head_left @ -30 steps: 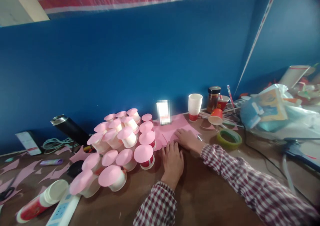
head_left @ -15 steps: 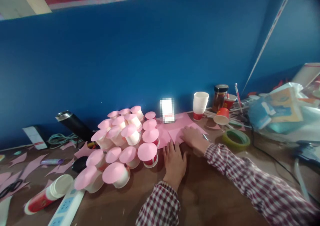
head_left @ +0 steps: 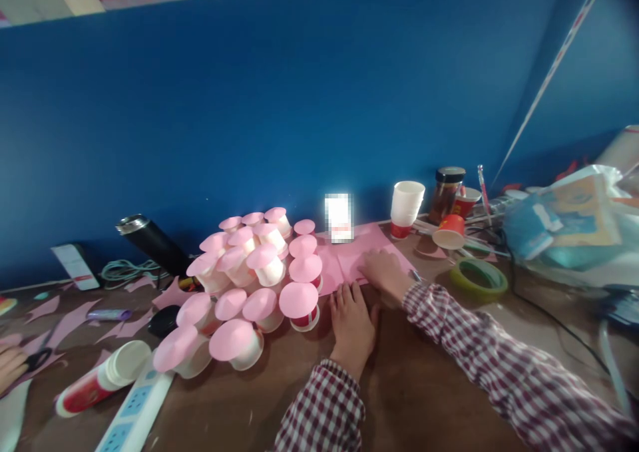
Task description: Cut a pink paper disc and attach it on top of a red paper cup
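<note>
My left hand (head_left: 353, 325) lies flat, fingers stretched forward, its tips at the near edge of the pink paper (head_left: 382, 239). Just to its right, my right hand (head_left: 383, 272) rests on the same paper with its fingers laid over it and nothing seen in its grip. A crease or sheet edge runs through the paper between the hands. Close to my left hand stands a group of paper cups topped with pink paper discs (head_left: 298, 299). A slim pen-like thing (head_left: 415, 275) shows beside my right wrist.
Stacked white cups (head_left: 407, 202), a dark-lidded jar (head_left: 446, 196) and a green tape roll (head_left: 478, 279) stand right. Leftward are a black flask (head_left: 152, 242), a fallen cup stack (head_left: 102, 380), a power strip (head_left: 132, 412), paper scraps and another person's hand (head_left: 10, 367) at scissors (head_left: 38, 359).
Another person's hand has come in at the left edge by the scissors. My hands stay nearly in place on the pink paper. The whole view has shifted slightly.
</note>
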Demonstrator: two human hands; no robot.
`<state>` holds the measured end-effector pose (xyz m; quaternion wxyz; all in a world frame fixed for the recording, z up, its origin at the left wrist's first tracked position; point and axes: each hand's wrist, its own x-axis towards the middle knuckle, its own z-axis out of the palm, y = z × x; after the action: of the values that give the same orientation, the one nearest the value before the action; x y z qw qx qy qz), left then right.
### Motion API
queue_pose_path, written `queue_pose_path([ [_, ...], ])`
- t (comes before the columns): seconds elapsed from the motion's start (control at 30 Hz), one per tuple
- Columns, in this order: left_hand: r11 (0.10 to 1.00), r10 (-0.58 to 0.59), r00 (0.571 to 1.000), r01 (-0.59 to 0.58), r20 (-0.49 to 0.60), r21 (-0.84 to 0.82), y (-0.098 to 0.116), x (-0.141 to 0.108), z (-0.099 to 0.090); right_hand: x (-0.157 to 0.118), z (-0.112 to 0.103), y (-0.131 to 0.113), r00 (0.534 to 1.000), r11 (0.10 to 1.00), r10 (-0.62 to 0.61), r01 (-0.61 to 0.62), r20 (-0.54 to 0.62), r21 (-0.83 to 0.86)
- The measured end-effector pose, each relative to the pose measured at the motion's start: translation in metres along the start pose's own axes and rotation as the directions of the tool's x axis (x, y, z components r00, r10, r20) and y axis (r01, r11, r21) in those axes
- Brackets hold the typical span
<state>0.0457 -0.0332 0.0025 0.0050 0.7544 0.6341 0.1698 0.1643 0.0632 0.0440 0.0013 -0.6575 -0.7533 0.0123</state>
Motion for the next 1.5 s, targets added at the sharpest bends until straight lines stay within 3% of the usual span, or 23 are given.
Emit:
queue_pose_path([
  [0.17,1.000,0.019,1.000,-0.019,-0.020,0.012,0.000,-0.001,0.001,0.009,-0.001,0.002,1.000,1.000,0.015,-0.015,0.000,0.008],
  [0.33,0.999,0.038,0.998,-0.037,-0.044,0.017,0.004,0.001,-0.011,0.005,-0.009,0.005,1.000,1.000,0.003,-0.003,-0.024,0.023],
  [0.57,0.989,0.146,0.989,-0.146,0.005,-0.010,0.007,-0.026,-0.048,-0.015,-0.005,-0.036,0.955,0.944,-0.288,0.295,-0.069,0.146],
  [0.7,0.981,0.187,0.981,-0.189,-0.043,-0.052,-0.014,-0.040,-0.082,-0.015,0.007,-0.057,0.948,0.925,-0.312,0.319,-0.070,0.204],
  [0.8,0.983,0.184,0.968,-0.180,-0.172,0.041,-0.039,-0.029,-0.104,-0.013,0.011,-0.061,0.956,0.929,-0.285,0.293,-0.070,0.224],
  [0.87,0.976,0.200,0.965,-0.182,-0.168,0.120,-0.053,-0.016,-0.111,-0.013,0.012,-0.062,0.960,0.932,-0.271,0.279,-0.067,0.232],
  [1.03,0.945,0.259,0.963,-0.236,-0.078,0.225,-0.068,0.008,-0.103,-0.019,0.012,-0.066,0.967,0.937,-0.250,0.255,-0.054,0.237],
  [1.33,0.901,0.269,0.960,-0.280,0.077,0.332,-0.065,0.018,-0.085,-0.019,0.010,-0.076,0.977,0.954,-0.212,0.212,-0.021,0.211],
  [1.5,0.905,0.229,0.969,-0.246,0.090,0.347,-0.066,0.021,-0.081,-0.022,0.007,-0.078,0.967,0.944,-0.252,0.255,-0.038,0.211],
])
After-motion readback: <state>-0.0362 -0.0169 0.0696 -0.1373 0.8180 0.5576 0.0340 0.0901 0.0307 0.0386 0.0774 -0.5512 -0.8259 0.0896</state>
